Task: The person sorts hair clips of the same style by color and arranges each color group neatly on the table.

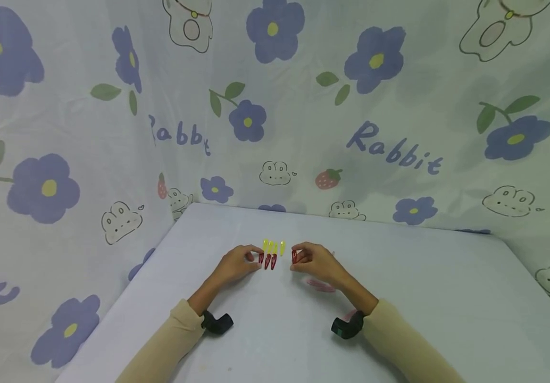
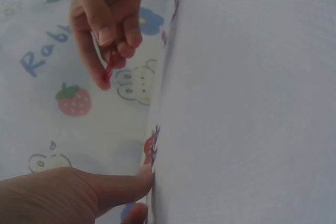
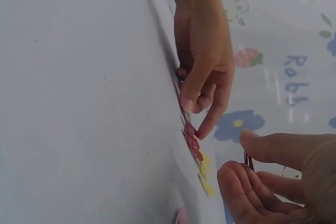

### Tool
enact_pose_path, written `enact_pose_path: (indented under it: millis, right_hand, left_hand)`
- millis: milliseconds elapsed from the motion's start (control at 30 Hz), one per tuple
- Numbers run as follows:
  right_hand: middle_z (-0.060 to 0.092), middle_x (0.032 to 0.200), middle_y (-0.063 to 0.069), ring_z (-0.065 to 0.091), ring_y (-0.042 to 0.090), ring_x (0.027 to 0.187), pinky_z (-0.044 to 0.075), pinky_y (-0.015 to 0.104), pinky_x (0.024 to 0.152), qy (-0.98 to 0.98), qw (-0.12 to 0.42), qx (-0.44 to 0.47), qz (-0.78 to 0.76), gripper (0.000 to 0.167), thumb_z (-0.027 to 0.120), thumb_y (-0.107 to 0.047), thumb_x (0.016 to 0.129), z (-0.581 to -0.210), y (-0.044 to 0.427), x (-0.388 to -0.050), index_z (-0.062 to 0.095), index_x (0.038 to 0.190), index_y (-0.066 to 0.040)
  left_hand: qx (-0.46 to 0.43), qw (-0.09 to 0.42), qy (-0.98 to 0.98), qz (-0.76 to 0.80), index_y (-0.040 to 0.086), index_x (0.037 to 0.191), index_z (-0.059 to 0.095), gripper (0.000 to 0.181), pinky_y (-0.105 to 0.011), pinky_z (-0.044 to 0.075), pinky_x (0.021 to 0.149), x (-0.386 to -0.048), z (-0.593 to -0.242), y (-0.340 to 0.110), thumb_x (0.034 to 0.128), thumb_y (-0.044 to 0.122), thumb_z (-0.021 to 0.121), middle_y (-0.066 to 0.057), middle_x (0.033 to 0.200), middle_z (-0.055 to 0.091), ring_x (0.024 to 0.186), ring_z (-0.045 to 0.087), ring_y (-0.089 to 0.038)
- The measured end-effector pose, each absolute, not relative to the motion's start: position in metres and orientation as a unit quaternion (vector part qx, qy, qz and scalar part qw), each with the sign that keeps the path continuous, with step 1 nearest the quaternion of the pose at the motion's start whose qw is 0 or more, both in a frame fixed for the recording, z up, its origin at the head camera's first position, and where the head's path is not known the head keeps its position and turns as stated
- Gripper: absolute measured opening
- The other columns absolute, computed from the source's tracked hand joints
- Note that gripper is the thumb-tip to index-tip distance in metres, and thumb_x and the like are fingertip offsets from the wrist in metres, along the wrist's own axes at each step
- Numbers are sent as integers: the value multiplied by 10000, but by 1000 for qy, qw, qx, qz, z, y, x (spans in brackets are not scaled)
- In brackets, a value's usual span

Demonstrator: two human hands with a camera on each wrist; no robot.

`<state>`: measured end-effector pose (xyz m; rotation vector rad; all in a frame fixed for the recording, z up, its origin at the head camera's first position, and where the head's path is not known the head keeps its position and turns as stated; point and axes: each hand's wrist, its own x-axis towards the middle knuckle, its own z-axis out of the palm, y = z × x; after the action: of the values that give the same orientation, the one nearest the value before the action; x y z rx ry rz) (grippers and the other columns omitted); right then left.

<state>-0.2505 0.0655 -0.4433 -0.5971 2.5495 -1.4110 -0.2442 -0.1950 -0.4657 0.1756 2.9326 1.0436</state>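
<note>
My left hand (image 1: 236,265) pinches the leftmost red clip (image 1: 261,258) between thumb and index finger on the white surface. Beside it lie two more red clips (image 1: 271,261), below a row of several yellow clips (image 1: 273,248). Off to the right, my right hand (image 1: 320,261) holds another red clip (image 1: 294,257) upright between thumb and fingers. In the left wrist view this clip (image 2: 108,70) shows at the fingertips of the right hand (image 2: 107,19). The right wrist view has the left hand's fingers at the red clips (image 3: 192,141), with yellow clips (image 3: 206,174) just past them.
The white table (image 1: 265,340) meets patterned cloth walls (image 1: 294,117) at the back and left. Pink marks (image 1: 321,285) show under the right forearm. A black wrist camera (image 1: 217,323) is on the left wrist and another (image 1: 348,325) on the right.
</note>
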Motion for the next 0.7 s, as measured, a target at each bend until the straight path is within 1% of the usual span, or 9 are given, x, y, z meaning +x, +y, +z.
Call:
enact_pose_path:
  millis: [267,400,600,700]
  right_hand:
    - [674,923,25,616,124,826,528,229,736,867,73,-229,-437,498,814,-139,835,-453,50,-260,619,1276,-14]
    - [657,924,18,600,129,832,514,235,723,875,69,-230,-421,474,811,-156,842,-458,41,-263,617,1251,-17]
    - [589,991,29,560,141,873,496,262,744,891,54,-224,-390,447,828,-202,826,-466,28,-266,640,1199,-43]
    - [558,987,37,530,151,874,477,276,751,904,42,-213,-369,443,832,-222,822,-468,24,-266,656,1190,-50]
  left_hand:
    - [60,20,941,331,225,1221,699,331,-396,464,798,-245,-466,-196,894,216,750,-26,992,647,892,575,-185]
    - [65,16,942,329,225,1216,699,326,-402,469,803,-246,-466,-198,894,213,751,-30,992,651,897,585,-189]
    - [72,13,939,336,224,1203,703,319,-416,476,812,-247,-466,-198,889,211,758,-29,980,655,908,595,-190]
    - [79,9,938,338,225,1198,704,316,-412,475,808,-247,-467,-198,888,212,759,-20,969,653,901,592,-183]
